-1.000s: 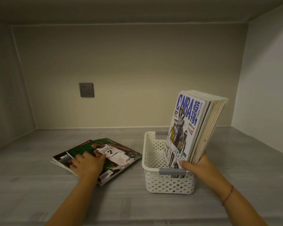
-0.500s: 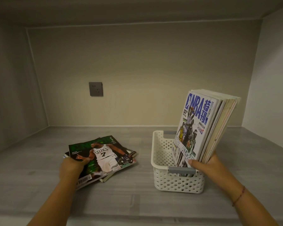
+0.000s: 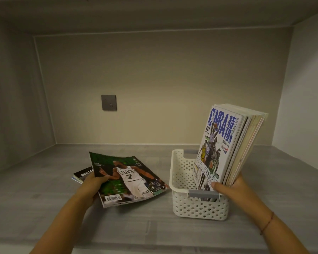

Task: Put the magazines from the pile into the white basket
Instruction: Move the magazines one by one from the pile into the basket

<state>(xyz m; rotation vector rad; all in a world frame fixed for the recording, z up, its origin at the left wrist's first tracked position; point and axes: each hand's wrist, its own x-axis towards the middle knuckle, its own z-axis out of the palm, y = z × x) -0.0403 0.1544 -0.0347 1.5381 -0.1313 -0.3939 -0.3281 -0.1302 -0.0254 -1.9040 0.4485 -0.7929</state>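
Fingers [image 3: 101, 179] of the left hand [image 3: 91, 187] clamp a magazine [image 3: 128, 178] above the pile [image 3: 82, 174].
Next — slot it into the white basket [image 3: 179, 173] beside the stack [image 3: 219, 143] the right hand [image 3: 235, 189] grips.

Basket [image 3: 180, 182] right of pile [image 3: 83, 175]; magazines [image 3: 228, 143] upright in basket.

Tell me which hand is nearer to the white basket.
Right. The right hand is at the near right corner of the white basket, gripping the standing magazines in it; the left hand is off to its left, holding the green Celtics magazine.
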